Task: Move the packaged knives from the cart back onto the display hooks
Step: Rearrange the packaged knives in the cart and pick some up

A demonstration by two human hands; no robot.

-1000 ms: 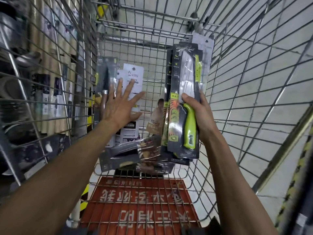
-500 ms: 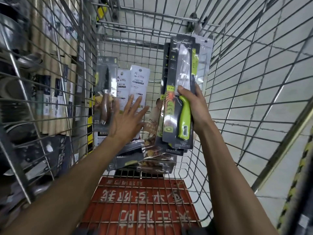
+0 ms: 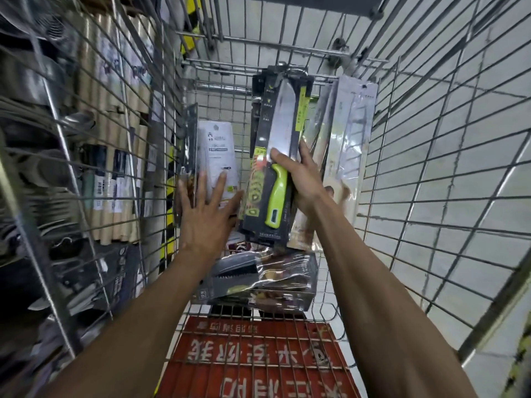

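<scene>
Tan labelled tubes stand upright in a row on the left, with metal utensils beside them. A yellow-and-black striped post rises just right of the tubes. Pale floor tiles spread on the right, and a red sign with white characters lies nearest.

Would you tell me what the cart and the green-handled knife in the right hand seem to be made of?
Cart: silvery metal wire, by its grey sheen. Green-handled knife: bright reflective blade, likely steel; glossy lime handle, probably plastic; dark printed backing, seemingly card.
</scene>
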